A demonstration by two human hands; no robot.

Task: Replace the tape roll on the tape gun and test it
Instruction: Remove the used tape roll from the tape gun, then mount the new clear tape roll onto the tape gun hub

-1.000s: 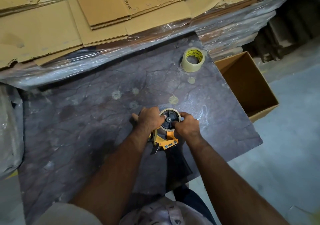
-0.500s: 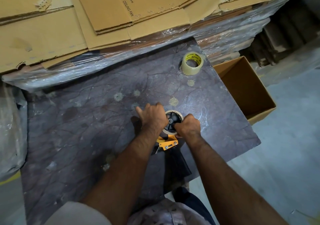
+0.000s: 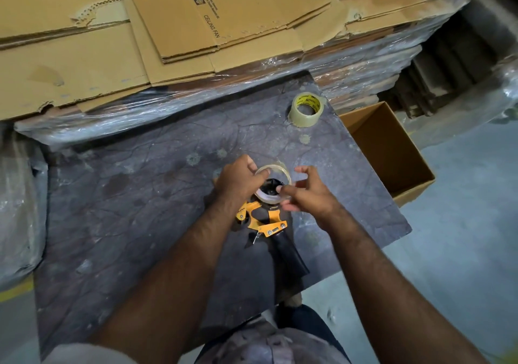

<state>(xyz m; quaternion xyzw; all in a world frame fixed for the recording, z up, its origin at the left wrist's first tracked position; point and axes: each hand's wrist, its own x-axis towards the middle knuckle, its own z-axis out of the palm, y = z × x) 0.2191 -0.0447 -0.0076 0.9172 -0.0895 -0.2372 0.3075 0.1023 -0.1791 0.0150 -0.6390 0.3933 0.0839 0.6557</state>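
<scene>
An orange and black tape gun (image 3: pixel 265 223) lies on the dark marbled table (image 3: pixel 140 209), its black handle pointing toward me. A nearly used-up roll (image 3: pixel 273 168) of pale tape sits raised over the gun's black hub (image 3: pixel 270 189). My left hand (image 3: pixel 238 181) grips this roll's left rim with the fingertips. My right hand (image 3: pixel 305 192) is at the roll's right side, thumb and fingers spread and touching its lower edge. A full roll of clear tape (image 3: pixel 307 108) with a yellow printed core lies flat at the table's far right corner.
Flattened cardboard sheets (image 3: pixel 196 27) on plastic-wrapped stacks rise behind the table. An open, empty cardboard box (image 3: pixel 392 150) stands on the floor right of the table. A plastic-wrapped bundle (image 3: pixel 16 209) sits at the left. Grey floor (image 3: pixel 462 237) lies to the right.
Both hands have lifted the old roll up off the hub. My right hand has loosened from a closed grip to spread fingers. The view has shifted slightly downward.
</scene>
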